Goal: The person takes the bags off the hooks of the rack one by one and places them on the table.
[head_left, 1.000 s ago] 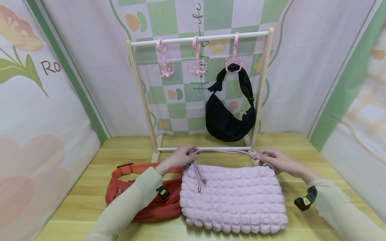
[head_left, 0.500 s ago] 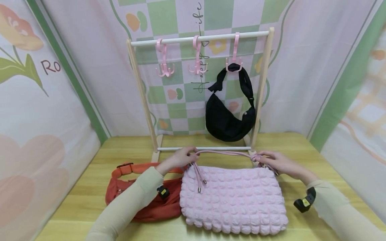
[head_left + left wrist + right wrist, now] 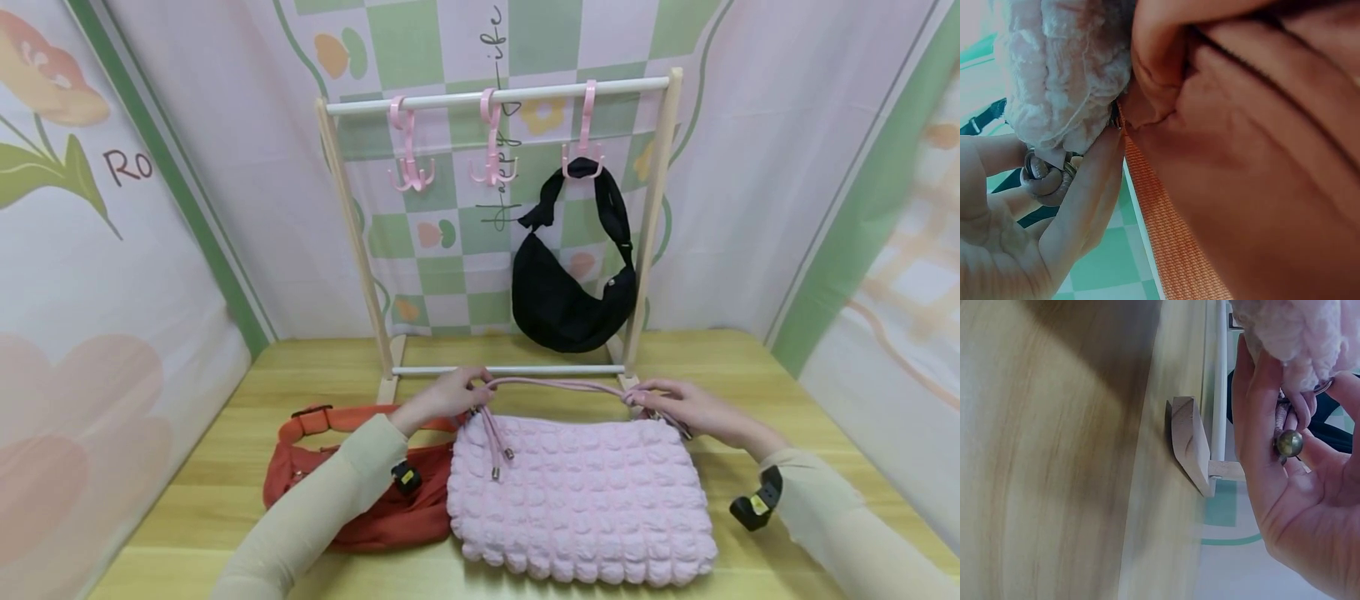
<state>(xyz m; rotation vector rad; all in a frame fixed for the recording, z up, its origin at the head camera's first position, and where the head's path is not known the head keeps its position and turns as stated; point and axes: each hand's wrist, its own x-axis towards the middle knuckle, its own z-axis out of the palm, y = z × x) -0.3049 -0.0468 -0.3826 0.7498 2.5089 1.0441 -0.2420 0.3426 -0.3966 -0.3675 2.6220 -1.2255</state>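
A pink puffy quilted handbag point(image 3: 585, 500) lies on the table in the head view, its cord strap point(image 3: 558, 383) stretched along the top. My left hand point(image 3: 450, 392) grips the knotted left end of that strap; the left wrist view shows the knot point(image 3: 1047, 186) between thumb and fingers. At the right end, my right hand point(image 3: 690, 407) holds the strap's other knot. A round metal cord end point(image 3: 1289, 444) shows by the fingers in the right wrist view. Beside the pink bag, partly under the left forearm, lies an orange-red bag point(image 3: 397, 512).
Behind the bags stands a wooden rack point(image 3: 360, 250) with a white top rail point(image 3: 450, 101). Three pink hooks hang there: a left hook point(image 3: 410, 158), a middle hook point(image 3: 492, 150) and a right hook point(image 3: 587, 117). A black bag point(image 3: 566, 304) hangs from the right one.
The strap between my hands has sagged slightly, and the top edge of the pink bag has dropped a little. Both hands stay almost in place, still holding the strap ends.
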